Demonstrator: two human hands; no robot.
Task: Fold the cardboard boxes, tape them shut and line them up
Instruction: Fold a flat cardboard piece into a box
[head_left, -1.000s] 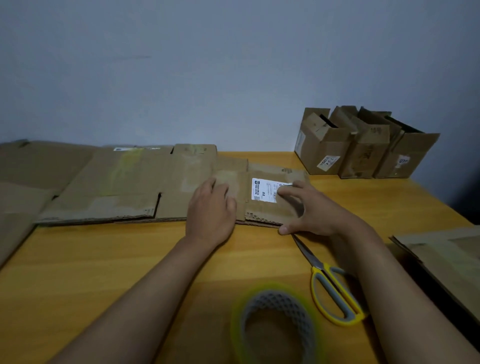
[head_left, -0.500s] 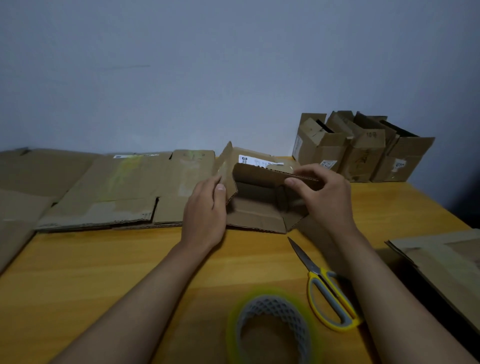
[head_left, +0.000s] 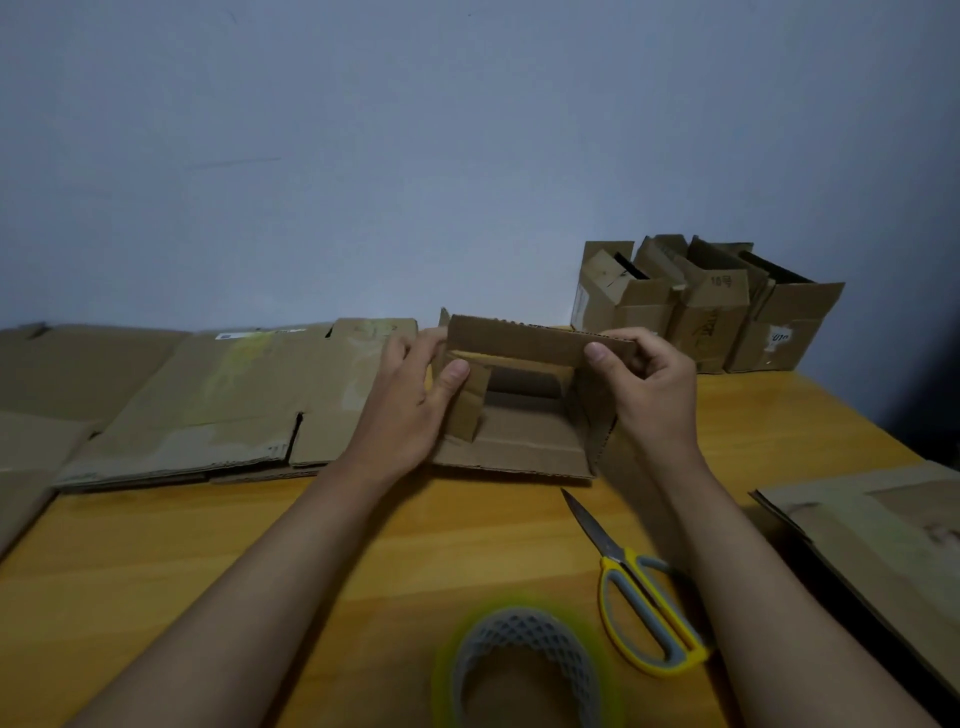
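Both hands reach forward: left hand (head_left: 410, 400) pinches the cardboard box's (head_left: 524, 431) side flap, right hand (head_left: 649, 384) clamps its top flap.

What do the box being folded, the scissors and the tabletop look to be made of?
The box looks like brown corrugated cardboard, matt: its cut edges show a wavy, fluted line. The scissors seem to have dull grey metal blades and yellow and grey handles, probably plastic or rubber. The tabletop looks like orange-toned wood or a wood-look laminate, smooth with a faint sheen and visible grain; which one I cannot tell.
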